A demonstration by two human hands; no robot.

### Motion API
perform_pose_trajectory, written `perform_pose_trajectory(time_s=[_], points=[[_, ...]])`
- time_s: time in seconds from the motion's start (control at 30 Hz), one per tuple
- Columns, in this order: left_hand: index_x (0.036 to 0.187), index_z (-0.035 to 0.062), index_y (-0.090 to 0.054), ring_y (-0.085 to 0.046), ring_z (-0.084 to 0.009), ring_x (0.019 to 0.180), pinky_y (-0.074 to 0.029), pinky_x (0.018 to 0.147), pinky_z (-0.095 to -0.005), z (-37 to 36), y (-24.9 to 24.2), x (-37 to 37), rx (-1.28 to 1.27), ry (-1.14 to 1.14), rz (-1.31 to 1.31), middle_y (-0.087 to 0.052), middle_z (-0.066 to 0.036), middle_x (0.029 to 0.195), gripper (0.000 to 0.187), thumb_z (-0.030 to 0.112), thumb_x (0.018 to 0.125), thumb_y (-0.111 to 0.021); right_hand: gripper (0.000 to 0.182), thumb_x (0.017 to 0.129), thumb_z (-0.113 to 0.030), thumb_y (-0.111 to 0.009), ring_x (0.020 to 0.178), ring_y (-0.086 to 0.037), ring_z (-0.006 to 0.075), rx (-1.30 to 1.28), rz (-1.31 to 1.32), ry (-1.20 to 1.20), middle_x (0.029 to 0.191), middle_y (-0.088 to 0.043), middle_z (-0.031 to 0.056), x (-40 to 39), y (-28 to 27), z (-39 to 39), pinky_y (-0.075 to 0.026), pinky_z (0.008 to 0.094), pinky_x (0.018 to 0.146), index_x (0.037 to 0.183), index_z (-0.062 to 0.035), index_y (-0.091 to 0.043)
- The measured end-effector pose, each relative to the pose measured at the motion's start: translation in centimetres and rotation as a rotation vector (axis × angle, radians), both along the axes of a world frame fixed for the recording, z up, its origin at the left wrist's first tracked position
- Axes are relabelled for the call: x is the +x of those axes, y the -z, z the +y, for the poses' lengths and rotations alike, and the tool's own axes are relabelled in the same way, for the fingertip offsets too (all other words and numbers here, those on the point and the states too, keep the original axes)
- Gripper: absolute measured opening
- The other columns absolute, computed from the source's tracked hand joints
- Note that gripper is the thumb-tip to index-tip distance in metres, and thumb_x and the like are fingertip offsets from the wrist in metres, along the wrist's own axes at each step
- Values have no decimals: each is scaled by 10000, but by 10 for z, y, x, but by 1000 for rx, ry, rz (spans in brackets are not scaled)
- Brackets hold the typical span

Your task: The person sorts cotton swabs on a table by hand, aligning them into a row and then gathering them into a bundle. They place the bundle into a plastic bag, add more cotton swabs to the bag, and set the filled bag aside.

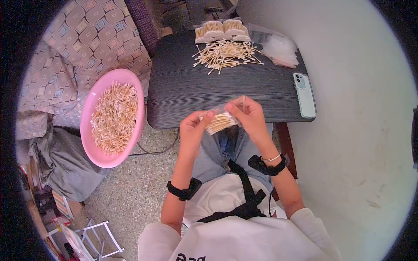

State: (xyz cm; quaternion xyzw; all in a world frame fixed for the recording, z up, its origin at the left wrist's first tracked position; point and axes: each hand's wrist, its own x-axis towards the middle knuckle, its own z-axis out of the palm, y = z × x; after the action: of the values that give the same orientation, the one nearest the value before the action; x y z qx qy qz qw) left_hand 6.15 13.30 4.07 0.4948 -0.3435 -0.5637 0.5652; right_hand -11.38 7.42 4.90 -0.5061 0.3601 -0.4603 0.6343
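A clear bag of cotton swabs is held up between the two hands, just in front of the middle of the near edge of the tabletop. One end of it is pinched by the left hand, thumb on top; the other end is gripped between the thumb and fingers of the right hand. Whether the mouth of the bag is sealed cannot be made out at this scale. A loose heap of swabs is spread toward the far edge, with packed bundles lined up behind it on that edge. By the far right corner, a pile of clear bags is laid. A phone is placed along the right edge, near the near right corner. Beyond the left edge, a pink basin is filled with more swabs.
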Motion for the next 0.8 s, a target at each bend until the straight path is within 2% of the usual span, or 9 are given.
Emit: perform_pose_trajectory(time_s=[0.1,0.2,0.3,0.4,0.5,0.6,0.7,0.8], points=[[1053,14,-661,-650,-105,854,-499,800,-248,-3,-3,-4,-42,-27,58,-712,-76,1012,205,195,961,-636,140,903,-140,-701,716,-576,55,-74,139,81,819,-666,-9,3,6,2,-463,220,634,953,-10,-680],[1003,20,-646,-629,-89,829,-494,786,-246,-6,5,-7,-86,-80,54,-689,-34,947,221,234,992,-588,187,934,-163,-663,773,-573,40,-57,94,29,870,-669,-17,6,6,3,-457,217,675,1059,-26,-681],[1006,33,-616,-601,-73,821,-490,774,-248,-10,12,-8,-95,-164,129,-638,0,902,238,263,1010,-555,280,966,-197,-618,870,-557,38,184,-177,-137,954,-652,-30,7,-9,13,-445,211,747,1202,-49,-642],[1019,47,-590,-590,-72,829,-489,767,-259,-8,2,-18,-90,-167,328,-612,5,911,239,277,1023,-526,347,981,-215,-596,926,-525,42,216,-261,-241,1042,-618,-39,8,-1,21,-424,207,793,1289,-57,-585],[1029,51,-582,-591,-78,820,-491,759,-265,-7,-2,-31,9,-244,419,-603,4,907,231,272,1027,-515,434,979,-217,-601,1074,-555,97,113,-184,-223,1231,-598,43,9,3,27,-445,249,914,1344,-3,-508],[1016,51,-582,-590,-81,820,-494,756,-266,-6,-8,-38,16,-268,413,-600,2,906,231,271,1028,-513,448,977,-236,-606,1074,-550,92,-33,-161,-129,1216,-596,33,13,5,32,-440,245,909,1346,-2,-507],[1015,54,-582,-588,-76,820,-494,743,-258,-7,-3,-34,-13,-242,386,-596,4,903,229,271,1029,-510,428,979,-216,-599,1083,-559,102,1,-181,-178,1230,-595,47,8,4,29,-449,261,926,1338,0,-513],[1015,57,-583,-584,-69,811,-492,722,-250,-6,-2,-36,-54,-198,365,-591,7,894,231,273,1032,-502,381,977,-186,-598,1090,-570,116,261,-517,-213,1225,-604,55,9,3,28,-459,286,946,1302,3,-538]])
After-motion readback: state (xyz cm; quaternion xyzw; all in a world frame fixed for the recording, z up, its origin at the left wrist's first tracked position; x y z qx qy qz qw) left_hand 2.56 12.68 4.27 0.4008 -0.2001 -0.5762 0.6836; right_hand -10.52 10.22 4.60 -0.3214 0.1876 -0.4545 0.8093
